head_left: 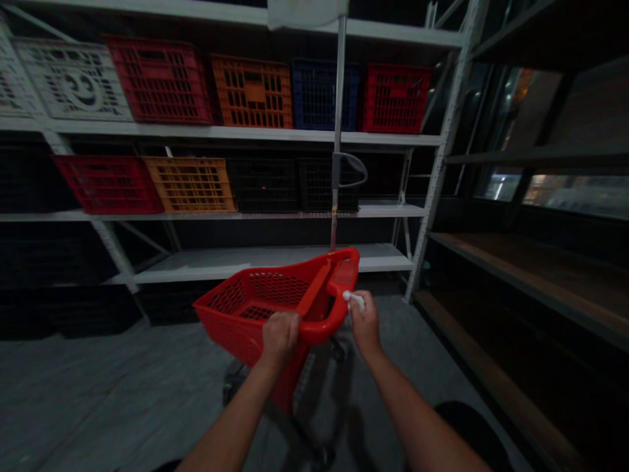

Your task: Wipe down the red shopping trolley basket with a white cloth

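Note:
A red plastic shopping cart point(246, 328) stands on the floor in front of me, angled with its basket to the left. My left hand point(281, 337) is closed over the cart's near rim. In my right hand point(364, 321), closed fingers pinch a small white cloth or tissue point(354, 301) beside the red handle loop point(339, 314). One end of the white piece meets the handle. From the cart's far corner a metal pole point(340, 98) rises, with a grey looped grip point(351, 172) on it and a whitish panel point(307, 13) at its top, partly cut off.
A white metal rack point(226, 131) behind the cart carries red, orange, blue, white and dark crates, including an orange crate point(253, 92). Brown-edged shelves point(515, 262) line the right side. Grey floor point(73, 387) extends to the left. The light is dim.

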Motion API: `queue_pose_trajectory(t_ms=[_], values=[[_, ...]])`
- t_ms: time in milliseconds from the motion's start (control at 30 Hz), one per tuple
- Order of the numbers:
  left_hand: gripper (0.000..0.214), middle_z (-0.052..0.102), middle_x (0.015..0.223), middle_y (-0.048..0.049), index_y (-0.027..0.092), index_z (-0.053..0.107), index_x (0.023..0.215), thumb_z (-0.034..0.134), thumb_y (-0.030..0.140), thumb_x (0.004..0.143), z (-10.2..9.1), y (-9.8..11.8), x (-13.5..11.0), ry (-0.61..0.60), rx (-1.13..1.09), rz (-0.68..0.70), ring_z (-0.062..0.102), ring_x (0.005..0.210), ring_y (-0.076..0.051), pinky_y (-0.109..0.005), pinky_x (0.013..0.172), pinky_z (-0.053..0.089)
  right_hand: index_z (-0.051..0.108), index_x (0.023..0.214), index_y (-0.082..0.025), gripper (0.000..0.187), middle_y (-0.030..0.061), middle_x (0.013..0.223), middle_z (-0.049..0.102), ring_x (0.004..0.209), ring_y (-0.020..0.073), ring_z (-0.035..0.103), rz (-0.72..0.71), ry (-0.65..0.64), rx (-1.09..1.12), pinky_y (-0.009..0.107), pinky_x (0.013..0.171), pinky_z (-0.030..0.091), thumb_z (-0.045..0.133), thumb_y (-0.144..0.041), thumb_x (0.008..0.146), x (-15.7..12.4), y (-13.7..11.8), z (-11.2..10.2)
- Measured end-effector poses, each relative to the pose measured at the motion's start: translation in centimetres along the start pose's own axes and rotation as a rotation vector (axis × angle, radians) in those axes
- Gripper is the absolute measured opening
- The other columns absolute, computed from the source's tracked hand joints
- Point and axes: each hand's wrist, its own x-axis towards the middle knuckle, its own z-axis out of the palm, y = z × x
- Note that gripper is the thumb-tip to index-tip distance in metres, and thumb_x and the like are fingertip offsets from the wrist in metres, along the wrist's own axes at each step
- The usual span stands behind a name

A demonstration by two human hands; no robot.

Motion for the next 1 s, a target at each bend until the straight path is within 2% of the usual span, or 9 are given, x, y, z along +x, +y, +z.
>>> queue_pose_trajectory(t_ms=[100, 167, 300, 367, 533, 633, 800, 900, 1000], values=[[0.042, 0.063, 0.063, -0.0031, 0.017, 0.058, 0.065, 0.023, 0.025, 0.087, -0.3, -0.3, -0.2, -0.011, -0.023, 0.005, 0.056, 0.061, -0.013, -0.027, 0.064, 0.041, 0.053, 0.082, -0.017, 0.017, -0.0014, 0.068, 0.053, 0.062, 0.0132, 0.049, 0.025, 0.090, -0.020, 0.023, 0.057, 0.038, 0.047, -0.033, 0.078, 1.7, 0.7, 0.4], [0.042, 0.063, 0.062, -0.0031, 0.018, 0.058, 0.064, 0.023, 0.025, 0.087, -0.4, -0.4, -0.2, -0.018, -0.032, 0.004, 0.056, 0.061, -0.013, -0.027, 0.064, 0.041, 0.055, 0.082, -0.017, 0.016, 0.0005, 0.075, 0.056, 0.070, 0.0145, 0.051, -0.011, 0.132, -0.035, 0.025, 0.063, 0.040, 0.047, -0.031, 0.079, 0.5, 0.5, 0.7], [0.044, 0.062, 0.062, -0.0031, 0.018, 0.059, 0.064, 0.022, 0.027, 0.087, -1.1, -0.7, -0.2, -0.044, -0.043, -0.009, 0.056, 0.062, -0.013, -0.027, 0.065, 0.042, 0.056, 0.084, -0.019, 0.011, 0.0033, 0.088, 0.057, 0.084, 0.0162, 0.053, -0.137, 0.072, 0.017, 0.028, 0.074, 0.041, 0.047, -0.024, 0.079, -3.2, 0.0, 0.9], [0.045, 0.063, 0.064, -0.0031, 0.018, 0.060, 0.066, 0.021, 0.026, 0.088, -1.6, -0.7, -0.2, -0.061, -0.048, -0.015, 0.057, 0.064, -0.013, -0.027, 0.067, 0.043, 0.056, 0.083, -0.019, 0.011, 0.0040, 0.089, 0.056, 0.086, 0.0168, 0.053, -0.181, 0.022, -0.005, 0.029, 0.076, 0.041, 0.046, -0.021, 0.078, -3.2, 0.5, 0.4], [0.031, 0.065, 0.089, -0.0058, 0.018, 0.060, 0.091, 0.035, 0.035, 0.085, -3.2, 1.9, 0.0, -0.074, -0.040, 0.021, 0.056, 0.087, -0.018, -0.037, 0.082, 0.042, 0.056, 0.086, -0.018, 0.017, 0.0037, 0.082, 0.059, 0.076, 0.0176, 0.054, -0.093, -0.091, -0.235, 0.028, 0.069, 0.041, 0.042, -0.017, 0.076, 2.4, 1.5, -1.6], [0.044, 0.059, 0.107, -0.0090, 0.019, 0.052, 0.111, 0.048, 0.046, 0.076, -3.2, 5.0, 0.2, -0.112, -0.062, 0.133, 0.052, 0.099, -0.023, -0.040, 0.085, 0.042, 0.058, 0.086, -0.020, 0.019, 0.0031, 0.086, 0.060, 0.081, 0.0180, 0.053, -0.237, -0.236, -0.385, 0.028, 0.074, 0.039, 0.045, -0.014, 0.074, 6.4, 0.7, -1.7], [0.032, 0.058, 0.103, -0.0079, 0.021, 0.052, 0.111, 0.045, 0.031, 0.081, -2.0, 7.7, 0.4, -0.076, -0.021, 0.054, 0.054, 0.092, -0.020, -0.036, 0.078, 0.046, 0.060, 0.075, -0.018, 0.018, 0.0031, 0.081, 0.055, 0.075, 0.0154, 0.051, -0.321, -0.405, -0.619, 0.026, 0.070, 0.038, 0.047, -0.007, 0.070, 12.1, -0.2, -0.3], [0.034, 0.059, 0.101, -0.0082, 0.021, 0.050, 0.113, 0.047, 0.031, 0.080, -1.7, 7.8, 0.2, -0.045, -0.015, 0.044, 0.054, 0.091, -0.020, -0.036, 0.077, 0.047, 0.061, 0.075, -0.016, 0.018, 0.0037, 0.079, 0.057, 0.073, 0.0148, 0.051, -0.309, -0.465, -0.690, 0.025, 0.068, 0.037, 0.047, -0.005, 0.070, 13.1, -0.6, 0.6], [0.035, 0.059, 0.101, -0.0086, 0.022, 0.050, 0.114, 0.047, 0.030, 0.080, -1.9, 7.6, -0.1, -0.042, -0.007, 0.052, 0.055, 0.091, -0.021, -0.037, 0.076, 0.047, 0.062, 0.078, -0.017, 0.019, 0.0022, 0.079, 0.060, 0.075, 0.0146, 0.053, -0.409, -0.699, -0.610, 0.025, 0.071, 0.037, 0.050, -0.005, 0.070, 11.8, -1.8, 1.3]])
